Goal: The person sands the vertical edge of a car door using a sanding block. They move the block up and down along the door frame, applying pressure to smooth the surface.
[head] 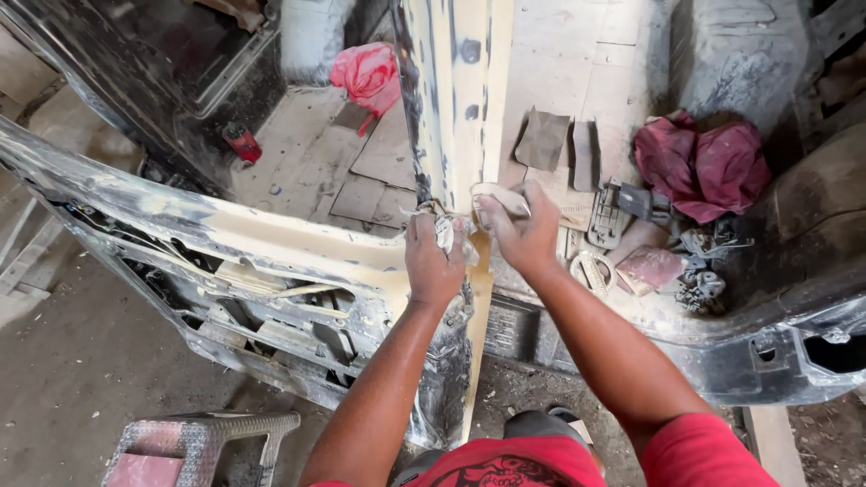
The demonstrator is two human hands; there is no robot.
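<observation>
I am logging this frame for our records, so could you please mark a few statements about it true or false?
1. The left hand rests on the filler-coated car pillar. True.
2. The right hand holds a hammer. False: it grips a small pale flat piece.
3. A crumpled dark red cloth lies right of the hands. True.
4. The step stool stands inside the car. False: it stands on the ground outside.

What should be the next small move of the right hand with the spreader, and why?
Probably draw the pale spreader in the right hand down the filler-coated pillar. The left hand holds filler ready at the pillar's base, where the coat looks rough.
</observation>
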